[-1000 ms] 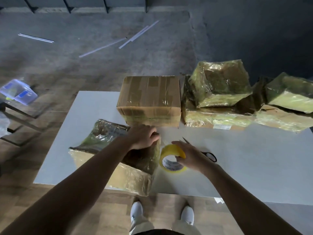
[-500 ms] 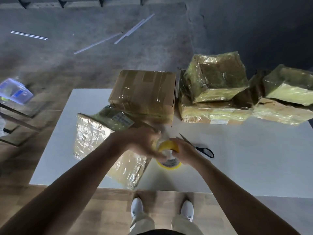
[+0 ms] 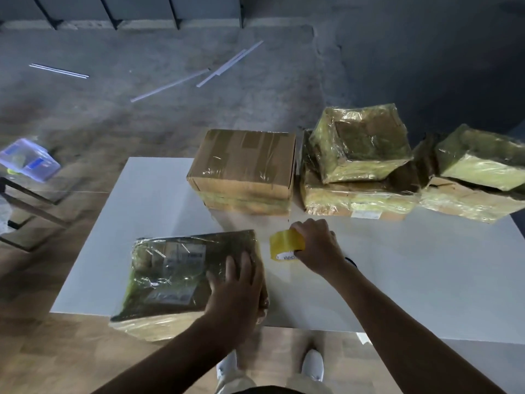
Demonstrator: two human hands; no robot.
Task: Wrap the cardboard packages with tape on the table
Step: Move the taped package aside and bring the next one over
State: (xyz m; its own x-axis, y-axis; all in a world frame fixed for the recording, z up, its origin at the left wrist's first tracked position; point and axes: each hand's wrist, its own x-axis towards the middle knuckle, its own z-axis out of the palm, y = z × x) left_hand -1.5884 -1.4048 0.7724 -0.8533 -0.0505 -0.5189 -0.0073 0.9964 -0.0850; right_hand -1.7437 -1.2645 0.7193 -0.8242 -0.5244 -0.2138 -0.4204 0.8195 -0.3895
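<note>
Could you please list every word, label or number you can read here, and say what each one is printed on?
"CHINA": on the white inner core of the yellow tape roll, seen upside down; likely, the print is small.
White labels on the flat film-wrapped cardboard package: too blurred to read.
White label on the lower wrapped box at the back: too small to read.

Lying flat at the near left edge of the table (image 3: 159, 200), overhanging it, a wrapped package (image 3: 176, 282), pinned under the left hand (image 3: 235, 291). Just beside, the right hand (image 3: 318, 245) gripping the tape roll (image 3: 284, 245). Blocking the far side: brown box (image 3: 244, 169), stacked packages (image 3: 358, 166), more packages (image 3: 477, 177). Lying open: far left corner, near right expanse.
</note>
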